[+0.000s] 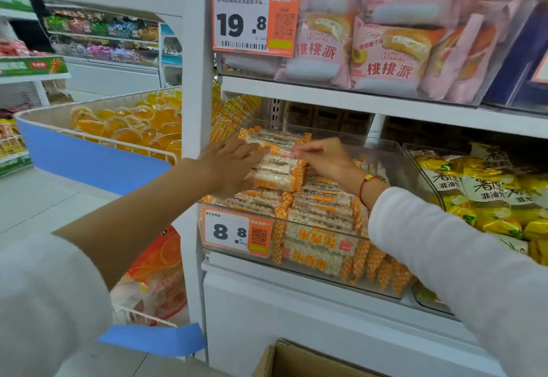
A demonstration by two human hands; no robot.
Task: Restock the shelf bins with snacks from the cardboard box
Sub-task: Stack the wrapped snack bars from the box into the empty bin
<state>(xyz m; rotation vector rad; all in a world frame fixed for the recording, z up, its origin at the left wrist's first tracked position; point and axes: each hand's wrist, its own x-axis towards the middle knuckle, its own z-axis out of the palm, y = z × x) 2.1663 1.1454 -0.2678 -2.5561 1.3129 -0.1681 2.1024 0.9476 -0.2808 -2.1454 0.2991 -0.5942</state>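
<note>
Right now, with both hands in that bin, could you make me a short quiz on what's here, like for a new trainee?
1. True or false: the left hand lies with straight fingers on the stack of rice puff packets.
2. What does the price tag on the clear bin read? A) 19.8 B) 8.8 C) 5.5
3. Fill in: the right hand wears a ____ bracelet at the wrist.

Key: 1 true; 2 B; 3 red.
</note>
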